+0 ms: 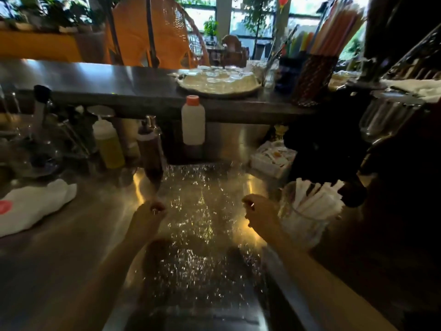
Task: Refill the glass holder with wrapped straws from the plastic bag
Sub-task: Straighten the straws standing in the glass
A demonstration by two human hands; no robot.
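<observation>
There were 2 hands, left hand (pixel 149 215) and right hand (pixel 259 215), 1 glass holder (pixel 304 225), and 3 bottles: yellow squeeze bottle (pixel 108 146), brown pump bottle (pixel 150 151), orange-capped bottle (pixel 193 125).

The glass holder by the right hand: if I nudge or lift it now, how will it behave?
The glass holder is probably heavy and smooth-walled, so it may slip when gripped. The wrapped straws stand tall and lean right, above the rim; a sharp push could perhaps tip it or spill them. On the shiny steel counter it likely slides rather than grips.

Steel counter (pixel 71 247) w/ glass holder (pixel 303 225), cloth (pixel 35 206)
</observation>
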